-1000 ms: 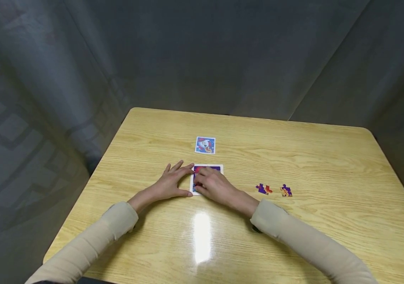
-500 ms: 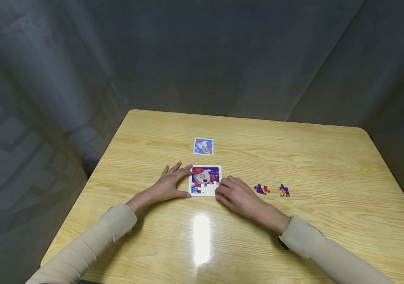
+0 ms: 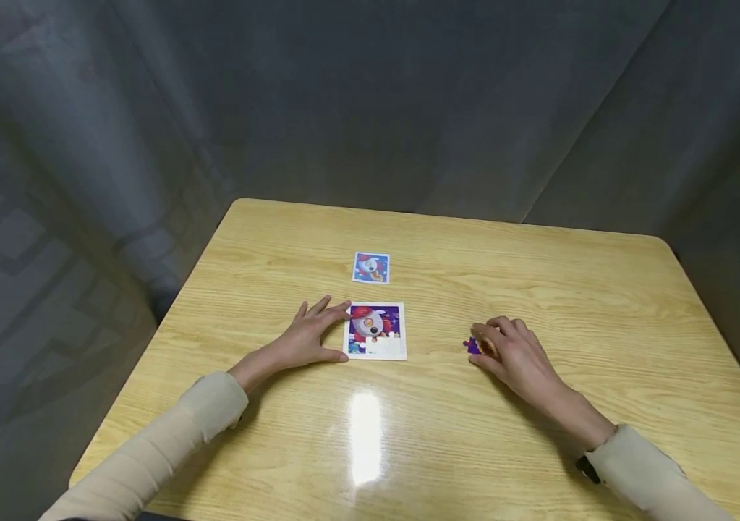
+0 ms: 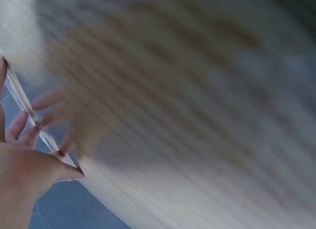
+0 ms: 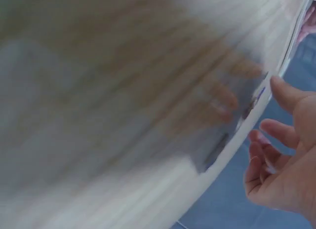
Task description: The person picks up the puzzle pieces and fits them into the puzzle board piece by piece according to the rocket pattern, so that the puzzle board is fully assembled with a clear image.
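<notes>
My left hand [image 3: 309, 337] rests beside a square jigsaw puzzle [image 3: 370, 320], its spread thumb and forefinger touching the white border at the left corners. The puzzle shows a white-faced character with red on purple; its lower right part is bare white. Over to the right, my right hand [image 3: 518, 359] is lowered to the table, thumb and forefinger apart on either side of a purple and red puzzle piece [image 3: 473, 346]. The hand covers part of that piece. In the right wrist view, the fingers [image 5: 280, 132] hover close over two low pieces, one a dark puzzle piece [image 5: 216, 154].
A small picture card [image 3: 371, 268] of the same character lies behind the puzzle. Everything lies on a glossy wooden table [image 3: 578, 282] with rounded corners. Dark grey curtains [image 3: 376, 108] hang behind it and to the left.
My right hand has left the puzzle and moved right to the loose pieces, uncovering the picture and its bare white area. My left hand stays at the border.
</notes>
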The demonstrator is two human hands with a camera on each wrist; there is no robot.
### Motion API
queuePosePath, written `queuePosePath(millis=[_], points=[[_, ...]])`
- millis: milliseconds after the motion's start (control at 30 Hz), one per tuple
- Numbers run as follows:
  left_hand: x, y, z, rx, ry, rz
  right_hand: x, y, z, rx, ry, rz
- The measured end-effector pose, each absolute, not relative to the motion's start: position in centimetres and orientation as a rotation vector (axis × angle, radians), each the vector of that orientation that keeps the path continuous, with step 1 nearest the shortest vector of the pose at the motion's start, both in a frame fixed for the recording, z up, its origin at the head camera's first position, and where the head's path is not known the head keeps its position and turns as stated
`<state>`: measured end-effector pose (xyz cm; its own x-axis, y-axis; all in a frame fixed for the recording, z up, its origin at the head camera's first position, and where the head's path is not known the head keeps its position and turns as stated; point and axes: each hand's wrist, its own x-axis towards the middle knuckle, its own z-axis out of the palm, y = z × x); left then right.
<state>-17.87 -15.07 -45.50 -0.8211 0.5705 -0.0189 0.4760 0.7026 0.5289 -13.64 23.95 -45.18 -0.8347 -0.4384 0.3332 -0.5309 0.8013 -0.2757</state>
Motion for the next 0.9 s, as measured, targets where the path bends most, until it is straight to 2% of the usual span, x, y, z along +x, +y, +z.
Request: queuePosePath(millis=[367,900], points=[[-18.0,-15.2,-45.5,0.845,2.724,0.748,-12.7,24.5,-45.5,0.532,-2.798,0.599],[-17.9,-15.2,-45.6,0.848,2.731,0.748,-14.1,25.1,-46.6,0.706,-2.654,0.689]])
